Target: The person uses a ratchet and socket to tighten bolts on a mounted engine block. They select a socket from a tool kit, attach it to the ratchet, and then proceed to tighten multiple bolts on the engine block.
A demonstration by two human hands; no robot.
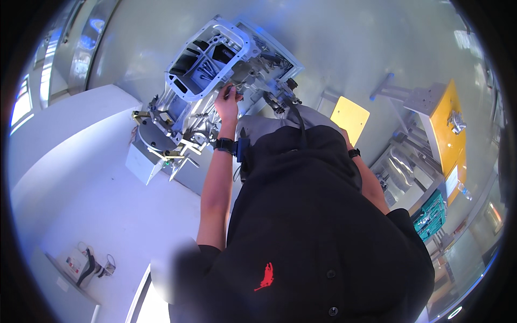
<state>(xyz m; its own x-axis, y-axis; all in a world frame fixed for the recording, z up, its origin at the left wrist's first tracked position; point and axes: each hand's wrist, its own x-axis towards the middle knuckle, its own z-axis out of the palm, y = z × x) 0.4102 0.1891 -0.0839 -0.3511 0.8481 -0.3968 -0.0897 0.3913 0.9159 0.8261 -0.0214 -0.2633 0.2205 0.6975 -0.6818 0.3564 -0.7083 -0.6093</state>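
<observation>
An engine [196, 116] of bare metal is mounted in front of me, its parts spread below and right of an open, light-grey metal housing [189, 96]. Several loose bolts [207, 70] lie inside that rectangular housing. My left hand [228, 103] is at the housing's near edge, fingers curled together against the engine side; what they pinch, if anything, is too small to make out. Down by my right hip, my right hand [344, 135] is mostly hidden by my dark clothing. Only its back near the wrist shows, beside a yellow stool seat, and its fingers are out of sight.
A yellow stool seat [350, 119] stands close on my right. Beyond it is a yellow-topped workbench [452, 134] with a small metal part, and a green tool case [431, 217] stands lower right. A white curved panel [70, 121] rises at the left.
</observation>
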